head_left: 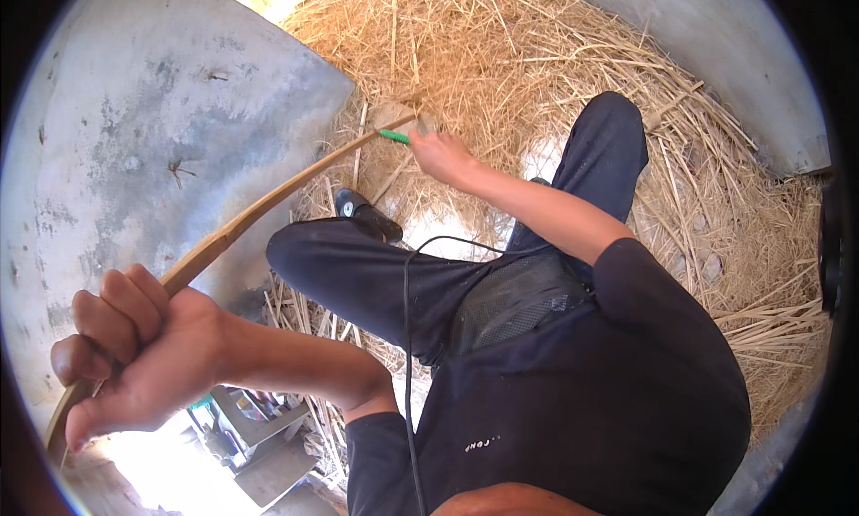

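Note:
A long, narrow bamboo strip [255,210] runs slantwise from the lower left toward the upper middle, bending slightly. My left hand [148,346] is closed around its near part, fingers curled over it. Up by the strip's far end, my right hand [440,155] is closed on a slim green tool [394,136]. The tool's green tip points left and lies against or very close to the strip. My fingers hide the rest of the tool, so its kind does not show.
Straw and thin bamboo shavings [456,51] cover the floor around my bent legs. A grey, stained wall [179,114] rises on the left, another [734,51] at the upper right. A black cable [409,337] hangs across my lap. Cluttered shelving [259,427] stands at the lower left.

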Demonstrator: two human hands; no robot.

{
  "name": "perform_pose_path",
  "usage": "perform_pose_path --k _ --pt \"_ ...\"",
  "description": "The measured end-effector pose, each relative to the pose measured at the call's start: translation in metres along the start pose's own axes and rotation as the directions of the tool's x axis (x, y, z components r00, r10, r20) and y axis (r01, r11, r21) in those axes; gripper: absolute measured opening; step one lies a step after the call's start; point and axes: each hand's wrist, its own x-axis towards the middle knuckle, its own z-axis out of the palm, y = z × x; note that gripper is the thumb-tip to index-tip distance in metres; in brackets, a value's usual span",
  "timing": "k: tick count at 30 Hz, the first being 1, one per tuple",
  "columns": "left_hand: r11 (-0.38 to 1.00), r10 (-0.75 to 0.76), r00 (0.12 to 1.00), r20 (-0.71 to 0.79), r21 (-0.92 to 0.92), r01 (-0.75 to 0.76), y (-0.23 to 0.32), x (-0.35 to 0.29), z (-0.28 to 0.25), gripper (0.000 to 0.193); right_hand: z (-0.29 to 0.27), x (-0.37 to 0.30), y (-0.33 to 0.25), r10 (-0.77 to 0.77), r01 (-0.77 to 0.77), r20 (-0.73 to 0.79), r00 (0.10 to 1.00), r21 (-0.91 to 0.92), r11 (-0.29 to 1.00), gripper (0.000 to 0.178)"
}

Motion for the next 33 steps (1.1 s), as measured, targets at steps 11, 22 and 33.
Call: perform_pose_path --k 11,22,33 --pt "0.999 -0.004 0.996 -0.09 0.045 0.008 -0.007 0.003 -0.012 0.059 -0.075 0.013 -0.04 0.135 -0.21 0.163 0.977 0.828 0.52 0.023" --pt "0.997 0.033 0.995 -0.093 0.071 -0.026 -0.019 0.013 -0.01 0.059 -0.004 0.015 -0.004 0.045 -0.177 0.378 0.925 0.325 0.929 0.02" --pt "0.997 0.001 0.993 -0.114 0.071 0.007 -0.014 0.009 -0.018 0.059 -0.073 0.005 -0.063 -0.085 0.241 -0.282 0.956 0.583 0.776 0.02"
